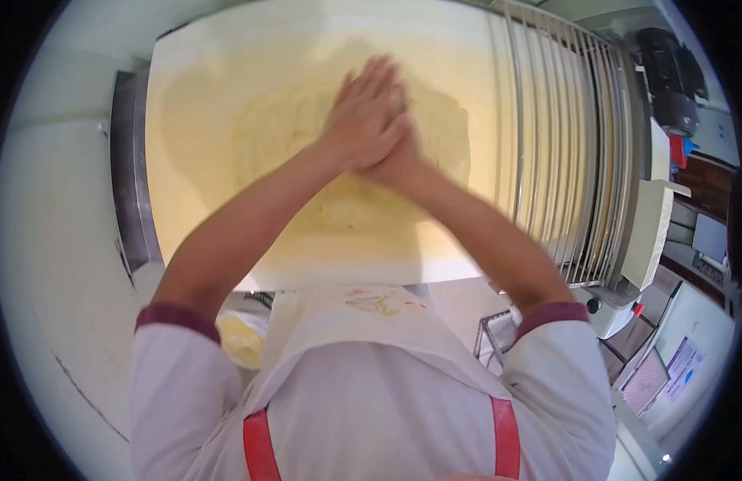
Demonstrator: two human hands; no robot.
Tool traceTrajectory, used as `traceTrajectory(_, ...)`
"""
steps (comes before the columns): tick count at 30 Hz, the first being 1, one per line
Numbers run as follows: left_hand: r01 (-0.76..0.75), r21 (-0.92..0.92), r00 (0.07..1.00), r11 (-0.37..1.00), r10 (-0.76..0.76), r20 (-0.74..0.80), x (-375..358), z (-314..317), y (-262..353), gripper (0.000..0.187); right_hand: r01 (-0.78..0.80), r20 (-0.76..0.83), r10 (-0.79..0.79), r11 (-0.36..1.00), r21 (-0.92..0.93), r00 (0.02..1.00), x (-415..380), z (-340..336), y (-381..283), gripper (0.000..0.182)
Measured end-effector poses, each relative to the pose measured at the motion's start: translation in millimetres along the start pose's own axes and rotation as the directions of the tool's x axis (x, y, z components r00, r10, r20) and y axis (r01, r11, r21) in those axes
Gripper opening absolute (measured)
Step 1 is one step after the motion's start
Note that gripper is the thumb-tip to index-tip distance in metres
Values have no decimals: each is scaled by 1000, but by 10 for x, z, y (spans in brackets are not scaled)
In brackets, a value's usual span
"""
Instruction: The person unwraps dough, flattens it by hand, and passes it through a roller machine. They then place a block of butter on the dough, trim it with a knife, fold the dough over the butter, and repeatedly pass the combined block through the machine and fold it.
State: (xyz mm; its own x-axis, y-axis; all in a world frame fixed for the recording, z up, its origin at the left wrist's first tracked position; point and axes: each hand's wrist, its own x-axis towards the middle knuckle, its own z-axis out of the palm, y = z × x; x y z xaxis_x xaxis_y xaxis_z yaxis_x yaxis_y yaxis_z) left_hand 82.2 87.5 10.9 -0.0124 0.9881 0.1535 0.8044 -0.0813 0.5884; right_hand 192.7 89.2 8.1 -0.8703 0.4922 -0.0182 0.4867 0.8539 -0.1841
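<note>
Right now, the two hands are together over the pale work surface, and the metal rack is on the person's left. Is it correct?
No: the metal rack is on the person's right, as the head view shows. The left hand and right hand are together over the pale work surface.

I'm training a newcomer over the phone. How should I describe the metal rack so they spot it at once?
Start with the large pale table in front of the person. Along its right-hand end is the metal rack. Its row of thin, parallel bars sets it apart from the flat tabletop and the bulky black machine part beyond it.
</note>
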Motion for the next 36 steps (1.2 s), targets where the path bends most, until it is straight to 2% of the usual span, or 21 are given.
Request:
traceTrajectory(1,-49,-29,997,998,47,-63,161,271,51,70,-16,12,16,1000,-6,1000,-86,-36,151,85)
traceTrajectory(4,-36,95,999,995,35,6,400,570,278,69,-87,17,87,995,-47,996,-85,-30,707,86)
traceTrajectory(8,-11,161,1000,987,10,6,347,671,294,69,-109,1,110,992,-70,994,-39,39,829,87)
traceTrajectory(9,-18,176,999,984,23,-28,416,659,263,70,-102,-4,102,991,-87,995,-40,47,823,88)
traceTrajectory(12,-10,54,1000,998,9,11,304,622,236,70,-97,15,100,987,-131,995,-128,19,687,89)
traceTrajectory(15,-1,33,995,999,-3,101,-84,437,378,71,-130,29,134,985,-110,991,-399,62,321,89)
traceTrajectory(17,46,82,996,996,-52,77,-264,492,464,72,-153,30,155,986,-73,987,-527,99,188,90)
traceTrajectory(21,53,133,997,990,-60,50,-248,540,499,74,-127,11,128,987,-94,992,-537,168,271,92)
traceTrajectory(24,48,106,999,993,-50,12,-271,525,501,73,-82,-9,81,986,-143,997,-550,147,320,93)
traceTrajectory(28,-36,70,998,997,33,45,90,630,644,70,-29,-127,-8,957,-289,992,-567,142,905,94)
traceTrajectory(30,-92,43,996,995,91,15,424,908,751,68,-73,-38,65,950,-304,997,-525,-16,1118,93)
traceTrajectory(33,-63,151,998,986,60,20,624,991,784,68,-125,28,143,930,-345,989,-443,-84,1218,92)
traceTrajectory(36,-29,129,999,991,27,18,680,1013,818,66,-121,71,148,948,-294,986,-439,-78,1292,90)
